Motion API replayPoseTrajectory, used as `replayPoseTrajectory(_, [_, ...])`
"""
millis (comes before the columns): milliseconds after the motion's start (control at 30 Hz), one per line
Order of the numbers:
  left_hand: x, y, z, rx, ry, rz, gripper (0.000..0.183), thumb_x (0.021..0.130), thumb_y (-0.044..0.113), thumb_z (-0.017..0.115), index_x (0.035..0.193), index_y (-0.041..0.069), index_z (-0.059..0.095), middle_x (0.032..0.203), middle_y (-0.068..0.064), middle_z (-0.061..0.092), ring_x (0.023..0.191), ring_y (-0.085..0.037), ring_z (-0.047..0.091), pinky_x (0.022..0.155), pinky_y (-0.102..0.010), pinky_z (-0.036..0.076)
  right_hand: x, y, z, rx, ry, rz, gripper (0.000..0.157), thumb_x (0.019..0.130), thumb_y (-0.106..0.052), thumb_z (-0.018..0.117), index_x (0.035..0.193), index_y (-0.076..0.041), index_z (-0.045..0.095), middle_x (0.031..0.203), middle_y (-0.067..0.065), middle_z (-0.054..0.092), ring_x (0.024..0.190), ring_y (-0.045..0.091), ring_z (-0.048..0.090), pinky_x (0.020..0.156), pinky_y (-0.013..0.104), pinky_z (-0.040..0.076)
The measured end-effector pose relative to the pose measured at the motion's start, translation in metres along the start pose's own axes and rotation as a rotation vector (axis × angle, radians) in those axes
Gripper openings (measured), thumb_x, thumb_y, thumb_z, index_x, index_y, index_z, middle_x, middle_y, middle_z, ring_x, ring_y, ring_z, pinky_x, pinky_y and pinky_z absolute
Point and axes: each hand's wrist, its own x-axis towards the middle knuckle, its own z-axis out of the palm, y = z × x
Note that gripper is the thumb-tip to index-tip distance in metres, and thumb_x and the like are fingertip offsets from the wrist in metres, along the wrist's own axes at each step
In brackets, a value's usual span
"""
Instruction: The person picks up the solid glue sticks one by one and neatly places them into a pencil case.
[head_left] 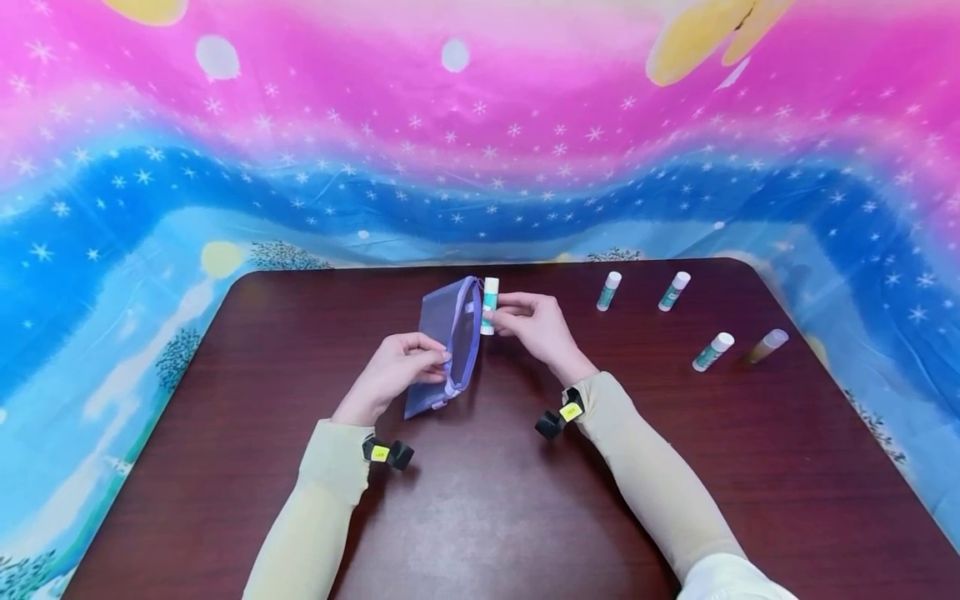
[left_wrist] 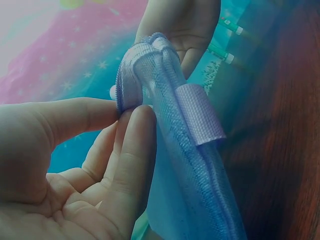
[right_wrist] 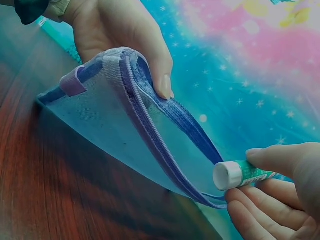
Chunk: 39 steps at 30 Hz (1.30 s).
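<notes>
Left hand [head_left: 393, 371] pinches the rim of a purple mesh zip pouch [head_left: 438, 321], frame centre. Right hand [head_left: 542, 327] grips a green-and-white cylindrical glue stick [head_left: 490, 298], just right of its mouth. Risk: left pinch slackens, mouth sags, stick snags.

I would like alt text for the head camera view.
A left hand pinches the edge of an open purple pouch while the right hand holds a green-and-white tube at its mouth. Three similar tubes and a brownish one are farther right on a dark table, before a pink-and-blue cloth.
</notes>
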Motion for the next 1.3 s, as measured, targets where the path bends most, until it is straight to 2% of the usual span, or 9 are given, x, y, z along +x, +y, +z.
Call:
replayPoseTrajectory(100, [0.001,-0.001,0.001,0.004,0.003,0.008,0.019,0.086,0.011,0.068,0.097,-0.004,0.065,0.092,-0.019,0.065,0.075,-0.027,0.066,0.074,-0.036,0.056,0.002,-0.001,0.0,0.013,-0.01,0.027,0.04,0.081,-0.018,0.076,0.115,-0.001,0.065,0.093,0.014,0.069,0.08,0.036,0.066,0.073,0.041,0.056])
replayPoseTrajectory(300, [0.002,-0.004,0.002,-0.01,-0.002,0.012,0.017,0.086,0.009,0.067,0.096,-0.005,0.064,0.091,-0.019,0.064,0.074,-0.027,0.066,0.073,-0.036,0.056,0.007,0.006,0.003,0.052,-0.015,0.083,0.039,0.079,-0.02,0.077,0.112,-0.002,0.066,0.092,0.013,0.069,0.08,0.036,0.066,0.075,0.043,0.056])
replayPoseTrajectory(467, [0.002,-0.005,0.003,-0.012,-0.009,0.016,0.017,0.087,0.008,0.066,0.097,-0.005,0.064,0.092,-0.018,0.064,0.074,-0.026,0.066,0.073,-0.036,0.056,0.009,0.008,0.007,0.06,-0.009,0.121,0.041,0.077,-0.021,0.079,0.11,-0.001,0.067,0.09,0.012,0.07,0.075,0.029,0.067,0.073,0.041,0.056])
replayPoseTrajectory(567, [0.002,-0.004,0.005,-0.013,-0.003,0.009,0.016,0.087,0.009,0.066,0.096,-0.004,0.064,0.091,-0.018,0.064,0.074,-0.027,0.066,0.073,-0.036,0.056,0.011,0.01,0.008,0.058,-0.002,0.14,0.04,0.077,-0.021,0.079,0.109,-0.002,0.067,0.088,0.012,0.07,0.075,0.03,0.067,0.069,0.036,0.057])
replayPoseTrajectory(800, [0.0,-0.004,0.008,-0.013,-0.032,0.017,0.018,0.087,0.006,0.065,0.098,-0.008,0.062,0.089,-0.017,0.066,0.073,-0.025,0.066,0.072,-0.037,0.057,0.013,0.016,0.008,0.066,-0.004,0.186,0.04,0.077,-0.022,0.079,0.11,-0.002,0.067,0.087,0.014,0.069,0.08,0.036,0.066,0.071,0.039,0.057])
replayPoseTrajectory(1100, [0.002,-0.006,0.009,-0.014,-0.055,0.009,0.021,0.088,0.006,0.065,0.101,-0.01,0.061,0.09,-0.017,0.065,0.075,-0.027,0.066,0.076,-0.04,0.055,0.015,0.02,0.01,0.031,0.01,0.223,0.04,0.076,-0.023,0.079,0.109,-0.003,0.068,0.085,0.013,0.069,0.073,0.027,0.068,0.068,0.037,0.057])
replayPoseTrajectory(1300, [-0.005,0.006,0.012,-0.001,-0.067,0.014,0.019,0.088,0.002,0.062,0.101,-0.012,0.06,0.091,-0.021,0.065,0.076,-0.029,0.066,0.078,-0.043,0.054,0.016,0.021,0.011,0.033,0.014,0.229,0.04,0.077,-0.021,0.079,0.11,-0.002,0.067,0.087,0.014,0.069,0.075,0.028,0.068,0.068,0.037,0.057])
